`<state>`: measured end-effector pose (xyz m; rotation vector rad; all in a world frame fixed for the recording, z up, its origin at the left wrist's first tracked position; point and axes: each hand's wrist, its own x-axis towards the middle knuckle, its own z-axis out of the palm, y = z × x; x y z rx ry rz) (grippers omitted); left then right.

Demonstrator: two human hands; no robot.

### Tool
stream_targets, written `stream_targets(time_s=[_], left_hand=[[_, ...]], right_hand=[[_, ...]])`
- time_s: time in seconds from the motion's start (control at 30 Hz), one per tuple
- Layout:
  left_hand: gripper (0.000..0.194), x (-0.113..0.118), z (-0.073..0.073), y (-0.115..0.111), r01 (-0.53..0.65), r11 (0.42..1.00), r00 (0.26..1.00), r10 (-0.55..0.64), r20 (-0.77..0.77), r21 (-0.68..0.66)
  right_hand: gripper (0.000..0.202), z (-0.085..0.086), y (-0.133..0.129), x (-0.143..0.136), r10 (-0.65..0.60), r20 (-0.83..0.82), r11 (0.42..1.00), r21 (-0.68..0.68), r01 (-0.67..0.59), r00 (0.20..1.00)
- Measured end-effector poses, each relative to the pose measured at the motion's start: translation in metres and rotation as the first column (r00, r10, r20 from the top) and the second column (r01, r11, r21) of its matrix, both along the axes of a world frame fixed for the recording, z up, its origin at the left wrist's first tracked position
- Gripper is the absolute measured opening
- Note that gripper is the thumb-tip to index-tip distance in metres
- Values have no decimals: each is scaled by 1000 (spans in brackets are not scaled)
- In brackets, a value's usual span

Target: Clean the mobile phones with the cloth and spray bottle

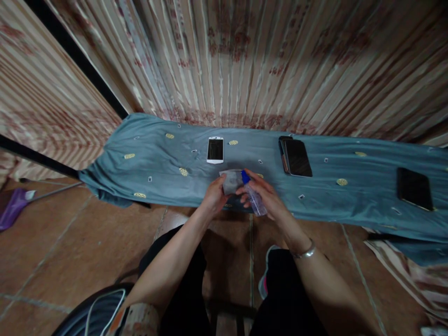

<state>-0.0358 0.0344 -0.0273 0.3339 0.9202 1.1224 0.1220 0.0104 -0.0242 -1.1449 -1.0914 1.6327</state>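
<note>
My left hand (214, 196) is closed on the edge of a small grey cloth (231, 182), pinching it between thumb and fingers. In my right hand (266, 193) is a clear spray bottle (256, 201) with a blue top, tilted so that the top points up and left towards the cloth. Both hands are close together over the front edge of the bench. Just beyond them a white smartphone (215, 150) with a dark screen lies flat on the blue-green patterned sheet (168, 186).
To the right lies a stack of dark phones (297, 158), and farther right another dark phone (415, 189). A pleated curtain (241, 65) hangs behind the bench. A purple dustpan or broom head (13, 210) is on the tiled floor at left; a black round object (94, 312) with a white cable sits below.
</note>
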Motion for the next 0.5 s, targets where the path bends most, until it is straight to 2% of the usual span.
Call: stream_targets(time_s=[0.07, 0.13, 0.2, 0.33, 0.5], left_hand=[[24, 0, -3, 0, -2, 1000, 1000, 2, -2, 3], [23, 2, -4, 0, -18, 1000, 1000, 18, -4, -7], [24, 4, -3, -1, -18, 1000, 1000, 18, -1, -15], [28, 6, -3, -4, -14, 999, 1000, 14, 12, -36], [16, 5, -7, -5, -6, 999, 1000, 5, -5, -36]], right_hand=[[64, -3, -3, -2, -31, 262, 990, 143, -7, 965], [63, -6, -6, -2, -40, 509, 957, 266, -114, 860], [62, -7, -8, -3, -42, 669, 907, 336, -252, 742], [58, -10, -6, -2, -60, 795, 832, 374, -409, 604], [57, -13, -6, -2, -61, 828, 809, 368, -458, 557]])
